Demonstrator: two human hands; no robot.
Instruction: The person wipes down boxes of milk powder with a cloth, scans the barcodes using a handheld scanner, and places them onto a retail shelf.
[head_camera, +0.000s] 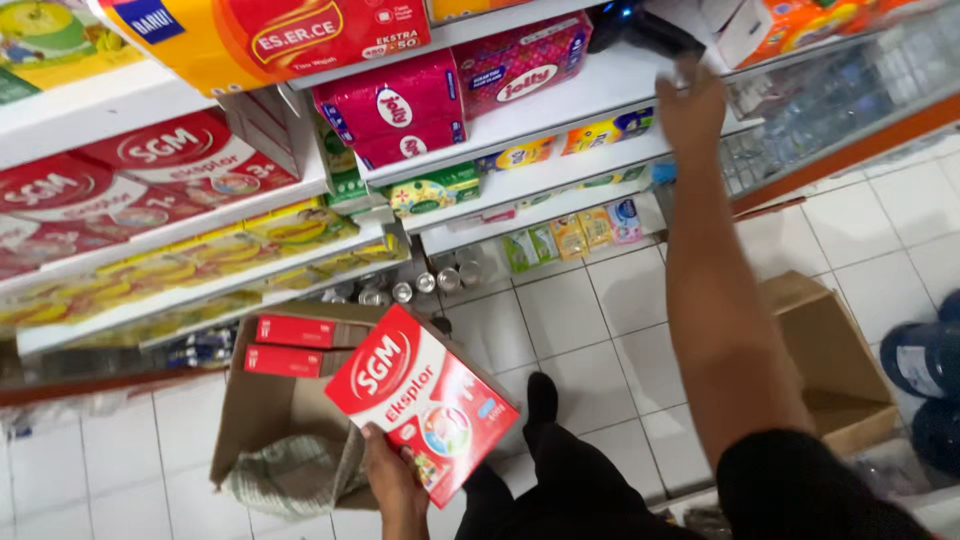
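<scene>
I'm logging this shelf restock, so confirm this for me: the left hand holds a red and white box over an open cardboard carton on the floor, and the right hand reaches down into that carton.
One detail is wrong. The right hand is not in the carton; it reaches up to a white shelf. The head view shows this. The left hand does hold the red and white box over the open carton.

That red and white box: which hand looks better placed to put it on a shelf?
Probably the left hand: it already grips the red and white box, while the right hand is stretched up against the white shelf.
</scene>
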